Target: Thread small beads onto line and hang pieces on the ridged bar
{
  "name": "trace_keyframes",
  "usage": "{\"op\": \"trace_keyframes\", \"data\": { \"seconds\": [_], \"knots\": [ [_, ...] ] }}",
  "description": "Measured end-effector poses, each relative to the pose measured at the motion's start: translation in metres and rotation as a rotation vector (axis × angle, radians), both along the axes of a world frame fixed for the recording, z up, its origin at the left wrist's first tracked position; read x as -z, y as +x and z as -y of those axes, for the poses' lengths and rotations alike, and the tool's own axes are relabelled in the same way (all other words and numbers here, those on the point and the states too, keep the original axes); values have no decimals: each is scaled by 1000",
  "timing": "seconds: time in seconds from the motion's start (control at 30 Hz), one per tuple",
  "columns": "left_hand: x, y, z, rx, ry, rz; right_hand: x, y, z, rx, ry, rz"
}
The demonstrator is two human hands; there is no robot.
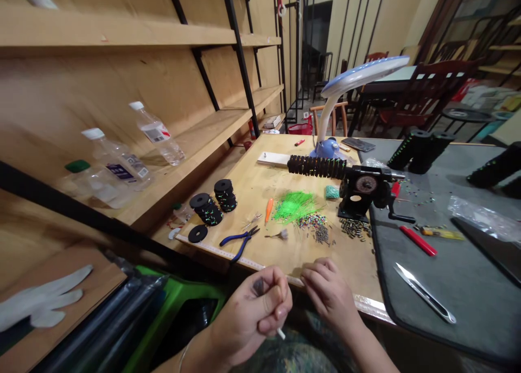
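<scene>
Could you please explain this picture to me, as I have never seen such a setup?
There is no robot: one camera worn on a person's head looks forward and down. The left hand holds a thin white stick, mostly hidden, so I cannot tell what it is. The right hand curls at the edge of the wooden tabletop. There lie blue-handled pliers, green strands and tiny beads; black spools and a hand-cranked machine stand farther back.

Stick (280, 334): is showing white.
Pliers (247, 235): are showing blue handles.
Strands (293, 206): are glowing bright green.
Beads (312, 221): are mixing red, green, blue and white.
Spools (209, 210): are sporting green flecks on black.
Lamp (358, 75): is pairing blue with white.
Mat (476, 302): is showing dark grey.
</scene>
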State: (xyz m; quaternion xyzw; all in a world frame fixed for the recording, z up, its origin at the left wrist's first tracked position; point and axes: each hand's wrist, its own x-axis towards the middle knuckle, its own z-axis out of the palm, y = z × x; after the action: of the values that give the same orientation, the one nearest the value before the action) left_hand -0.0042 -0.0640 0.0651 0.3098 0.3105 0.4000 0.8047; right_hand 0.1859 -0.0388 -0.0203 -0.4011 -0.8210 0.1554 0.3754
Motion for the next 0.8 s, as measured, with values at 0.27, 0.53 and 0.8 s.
{"op": "trace_keyframes", "data": {
  "seconds": [0.27,0.53,0.8],
  "knots": [
    [1,-1,-6,74,298,-575,-14,23,17,248,9,-41],
    [-2,0,-2,108,816,-981,-32,-18,57,-48,-735,-644],
    [11,2,-5,192,603,-987,-9,-23,57,-19,-944,-640]
  ]
}}
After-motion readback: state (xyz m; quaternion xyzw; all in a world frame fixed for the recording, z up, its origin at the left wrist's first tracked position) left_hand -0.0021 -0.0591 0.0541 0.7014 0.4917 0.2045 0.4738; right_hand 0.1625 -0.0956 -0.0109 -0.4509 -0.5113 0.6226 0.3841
